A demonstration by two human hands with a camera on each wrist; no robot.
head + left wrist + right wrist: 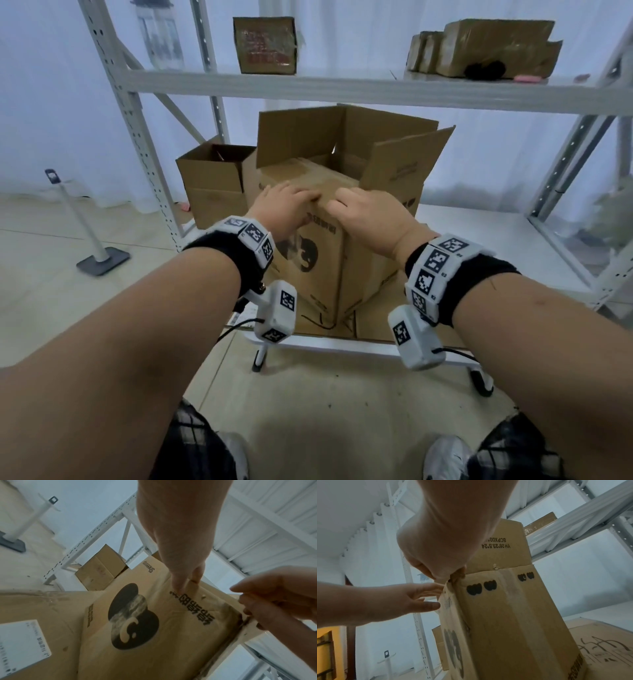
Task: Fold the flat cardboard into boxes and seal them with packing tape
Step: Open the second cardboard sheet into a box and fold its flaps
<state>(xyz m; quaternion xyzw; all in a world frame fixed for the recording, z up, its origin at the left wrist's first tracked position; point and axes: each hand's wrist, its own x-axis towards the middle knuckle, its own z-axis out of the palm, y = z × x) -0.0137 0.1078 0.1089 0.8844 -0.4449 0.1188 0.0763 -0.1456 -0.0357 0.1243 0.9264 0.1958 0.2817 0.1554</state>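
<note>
A tall cardboard box [318,274] with a black heart-shaped print stands on the low white shelf [479,233]. Its far and right flaps [404,161] stand upright, and a near flap is folded down over the opening. My left hand [287,205] lies on that folded flap with straight fingers, thumb against the printed side [154,642]. My right hand [366,216] is beside it at the near top corner, fingers curled over the box's top edge [453,577]. In the right wrist view the left hand [412,599] touches the corner edge with flat fingers.
A smaller open box [215,185] stands behind on the left. The rack's upper shelf [342,90] hangs just above the raised flaps and carries more boxes [265,44]. Flat cardboard [599,649] lies under the box. A white stand on a grey base [99,260] is on the floor at left.
</note>
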